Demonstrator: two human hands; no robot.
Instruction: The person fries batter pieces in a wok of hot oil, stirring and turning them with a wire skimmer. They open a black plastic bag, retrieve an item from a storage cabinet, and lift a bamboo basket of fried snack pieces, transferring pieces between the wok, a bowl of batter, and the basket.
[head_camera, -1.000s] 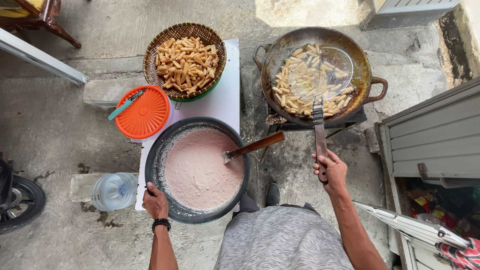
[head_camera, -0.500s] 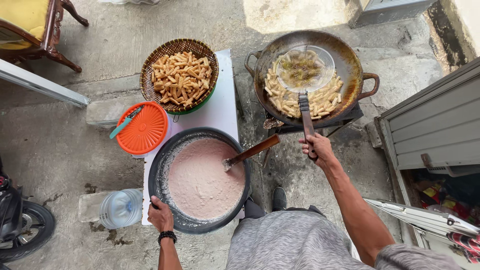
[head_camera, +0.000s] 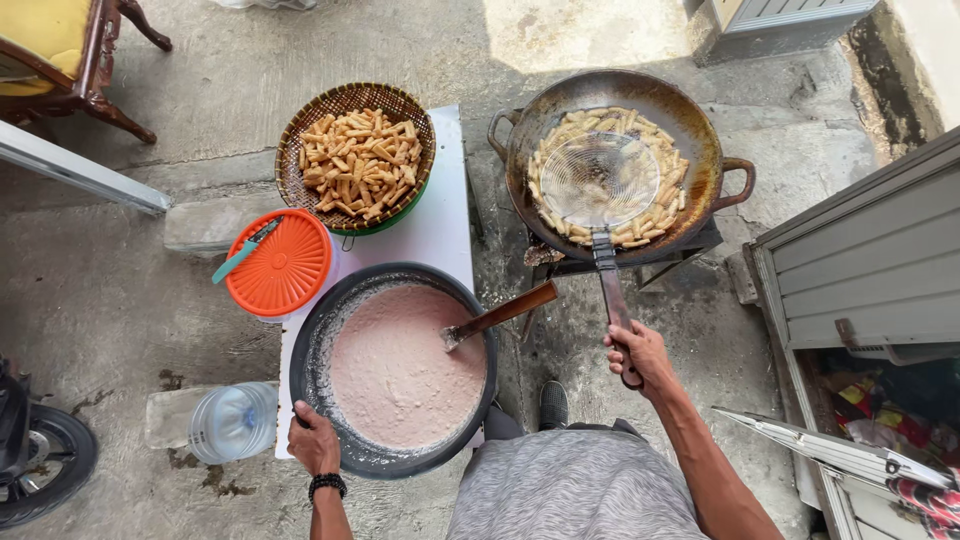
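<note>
Head view: the right hand (head_camera: 640, 357) is closed around the wire skimmer (head_camera: 601, 180) handle, its mesh resting in the wok (head_camera: 705, 130) ahead. The left hand (head_camera: 314, 443) grips the batter pan (head_camera: 310, 345) rim.

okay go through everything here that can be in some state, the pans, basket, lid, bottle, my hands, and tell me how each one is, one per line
Wok: on the burner stand, holding pale frying sticks in oil.
Wire skimmer: lowered over the sticks, right hand gripping its handle.
Batter pan: well filled with pinkish batter, ladle resting in it.
Left hand: holding the batter pan's rim.
Woven basket: heaped with golden fried sticks.
Orange lid: lying flat, teal tool on top.
Water bottle: lying on its side.
</note>
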